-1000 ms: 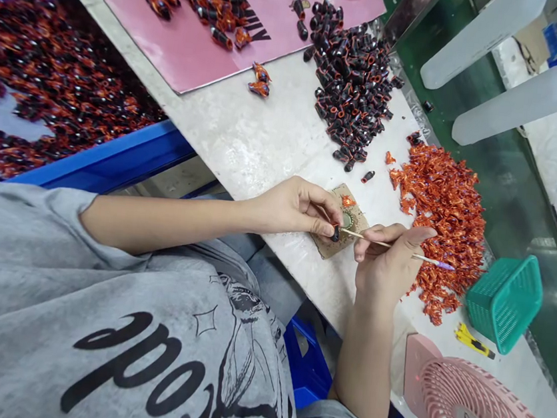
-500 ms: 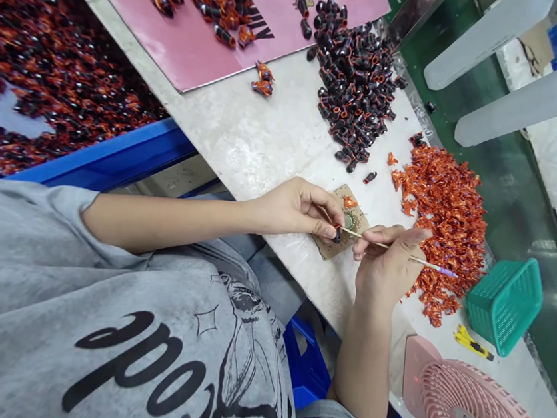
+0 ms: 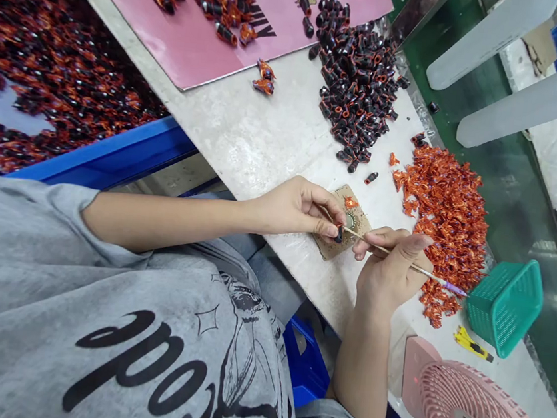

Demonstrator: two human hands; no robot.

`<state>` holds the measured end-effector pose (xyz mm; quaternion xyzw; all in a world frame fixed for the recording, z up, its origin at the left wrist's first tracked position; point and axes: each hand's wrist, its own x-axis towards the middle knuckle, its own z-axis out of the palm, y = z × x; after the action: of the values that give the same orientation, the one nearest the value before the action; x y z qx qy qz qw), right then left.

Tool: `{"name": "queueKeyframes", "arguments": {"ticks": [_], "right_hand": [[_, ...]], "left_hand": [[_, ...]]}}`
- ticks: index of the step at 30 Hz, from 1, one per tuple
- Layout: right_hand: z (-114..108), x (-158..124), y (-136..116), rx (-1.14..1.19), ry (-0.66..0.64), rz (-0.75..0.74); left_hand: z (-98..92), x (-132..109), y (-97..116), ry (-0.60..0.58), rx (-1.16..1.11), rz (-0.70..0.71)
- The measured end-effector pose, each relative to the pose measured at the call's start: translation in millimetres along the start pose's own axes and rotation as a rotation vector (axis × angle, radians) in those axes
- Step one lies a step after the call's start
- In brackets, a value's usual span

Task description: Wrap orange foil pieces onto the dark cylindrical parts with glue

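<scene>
Between the thumb and fingers of my left hand point(image 3: 316, 208) is a small black plastic piece point(image 3: 338, 235), pinched near its edge. My right hand point(image 3: 393, 266) is closed round a thin wooden stick point(image 3: 379, 248) with a purple end. The stick's tip touches or nearly touches the black piece; I cannot tell which. Below both hands lies a square of brown cardboard point(image 3: 327, 248) bearing a round cap-like thing point(image 3: 353, 220) and an orange piece point(image 3: 350, 202). Heaps of black pieces point(image 3: 357, 90) and orange pieces point(image 3: 452, 209) lie beyond my hands.
Joined orange-and-black pieces lie on a pink sheet point(image 3: 194, 68) and fill a blue bin point(image 3: 99, 148) at left. A green basket point(image 3: 503, 305), a yellow cutter point(image 3: 473, 343) and a pink fan point(image 3: 476, 413) stand at right. Two translucent bottles point(image 3: 521, 106) are at the far side.
The stick's purple end has shifted right and slightly down in the view, and its angle has changed a little. My left hand still pinches the black piece in nearly the same place.
</scene>
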<state>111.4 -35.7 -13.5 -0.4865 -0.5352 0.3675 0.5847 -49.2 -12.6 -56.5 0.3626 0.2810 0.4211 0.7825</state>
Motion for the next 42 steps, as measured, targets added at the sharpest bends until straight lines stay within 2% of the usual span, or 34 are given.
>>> {"name": "queueKeyframes", "arguments": {"ticks": [5, 9, 12, 15, 18, 21, 26, 31, 35, 38, 40, 42], "right_hand": [[-2, 1, 0, -0.043, 0.005, -0.028], [-15, 14, -6, -0.095, 0.204, -0.175], [-40, 29, -9, -0.205, 0.342, -0.259], [-75, 42, -5, -0.473, 0.433, -0.313], [-107, 49, 7, -0.962, 0.18, -0.244], [-120, 54, 23, -1.204, -0.023, -0.148], [-112, 60, 45, -1.364, -0.153, -0.09], [-101, 62, 49, -1.382, -0.1, -0.123], [-95, 72, 59, -1.221, -0.105, -0.111], [-94, 76, 63, -1.147, -0.072, -0.095], [-91, 72, 56, -1.131, -0.023, -0.129], [-83, 62, 41, -0.999, 0.015, -0.154]], "left_hand": [[0.1, 0, 1, 0.004, 0.008, -0.007], [1.2, 1, 0, -0.006, -0.001, -0.011], [1.4, 0, 0, -0.015, -0.002, -0.011], [1.1, -1, 1, -0.011, 0.015, -0.014], [1.5, -2, 4, -0.002, 0.028, -0.019], [2.6, -3, 5, 0.017, 0.025, -0.009], [2.7, -4, 3, 0.038, 0.059, 0.015], [1.5, -5, 3, 0.013, 0.101, 0.048], [0.8, -6, 2, -0.013, 0.13, 0.067], [0.1, -7, -1, -0.044, 0.141, 0.139], [0.6, -8, -4, -0.071, 0.149, 0.217], [3.2, -9, -6, -0.086, 0.141, 0.288]]}}
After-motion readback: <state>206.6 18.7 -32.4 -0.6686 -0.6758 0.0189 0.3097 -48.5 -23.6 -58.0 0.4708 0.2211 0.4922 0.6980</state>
